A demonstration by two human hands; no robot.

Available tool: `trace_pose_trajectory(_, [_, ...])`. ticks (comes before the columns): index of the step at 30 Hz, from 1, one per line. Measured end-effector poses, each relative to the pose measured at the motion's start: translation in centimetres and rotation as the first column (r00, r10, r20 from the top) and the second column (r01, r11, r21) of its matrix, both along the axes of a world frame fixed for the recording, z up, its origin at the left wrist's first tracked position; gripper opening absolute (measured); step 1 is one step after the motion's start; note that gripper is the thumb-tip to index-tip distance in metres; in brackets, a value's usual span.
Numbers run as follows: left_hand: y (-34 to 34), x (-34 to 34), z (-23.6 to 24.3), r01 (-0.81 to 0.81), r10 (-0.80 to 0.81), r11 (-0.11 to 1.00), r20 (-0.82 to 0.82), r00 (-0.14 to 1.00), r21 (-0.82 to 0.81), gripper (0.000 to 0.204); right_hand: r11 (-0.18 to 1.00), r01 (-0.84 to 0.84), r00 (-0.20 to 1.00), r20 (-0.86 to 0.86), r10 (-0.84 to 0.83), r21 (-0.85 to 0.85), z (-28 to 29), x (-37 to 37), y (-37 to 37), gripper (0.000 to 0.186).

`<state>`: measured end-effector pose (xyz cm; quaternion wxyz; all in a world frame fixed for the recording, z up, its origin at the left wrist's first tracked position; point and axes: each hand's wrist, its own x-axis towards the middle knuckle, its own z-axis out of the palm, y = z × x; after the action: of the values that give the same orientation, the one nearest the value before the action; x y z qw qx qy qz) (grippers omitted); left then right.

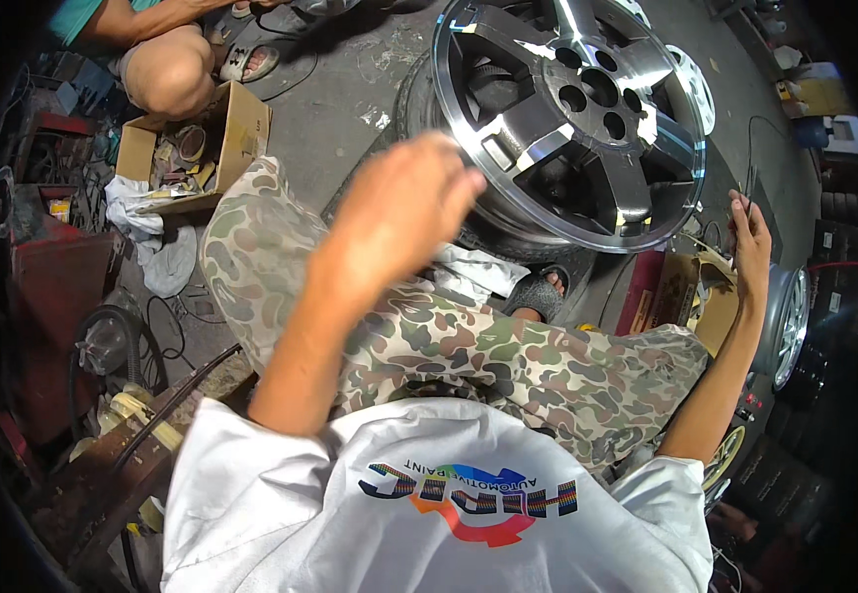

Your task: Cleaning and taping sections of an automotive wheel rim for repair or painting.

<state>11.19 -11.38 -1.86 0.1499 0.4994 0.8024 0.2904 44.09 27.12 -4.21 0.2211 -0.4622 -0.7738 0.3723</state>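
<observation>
A large alloy wheel [544, 109] with polished spokes and dark recessed faces lies tilted in front of me, on top of what looks like a dark tyre [415, 104]. Beside the wheel's lower left edge is my left hand [404, 198], smeared by motion, with its fingers bent. Whether it touches the lip or holds something small cannot be made out. Off the wheel's right side, my right hand [748, 242] is raised with fingers stretched out and nothing visible in it. A small gap separates it from the wheel.
A cardboard box [241, 133] of odds and ends stands at the left, with white cloth [137, 212] beside it. Another person's knee [167, 74] and sandalled foot [249, 61] are at upper left. Another wheel [793, 326] stands at right, near an open carton [714, 306].
</observation>
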Motion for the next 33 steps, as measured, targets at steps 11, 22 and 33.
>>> trace_pose_trajectory(11, [0.1, 7.5, -2.3, 0.071, -0.087, 0.991, -0.138, 0.987, -0.116, 0.027, 0.998, -0.057, 0.998, -0.030, 0.057, -0.025, 3.6, -0.3, -3.6, 0.037])
trace_pose_trajectory(22, [0.0, 11.1, -2.1, 0.221, -0.222, 0.975, -0.090, 0.971, -0.020, 0.022, 0.983, 0.022, 1.000, 0.005, -0.021, -0.184, 2.0, 9.6, -3.5, 0.039])
trace_pose_trajectory(33, [-2.2, 15.7, -10.8, 0.625, -0.471, 0.674, 0.422, 0.774, -0.394, 0.023, 0.552, 0.325, 0.799, -0.088, -0.594, -0.768, -14.4, 16.9, -20.4, 0.026])
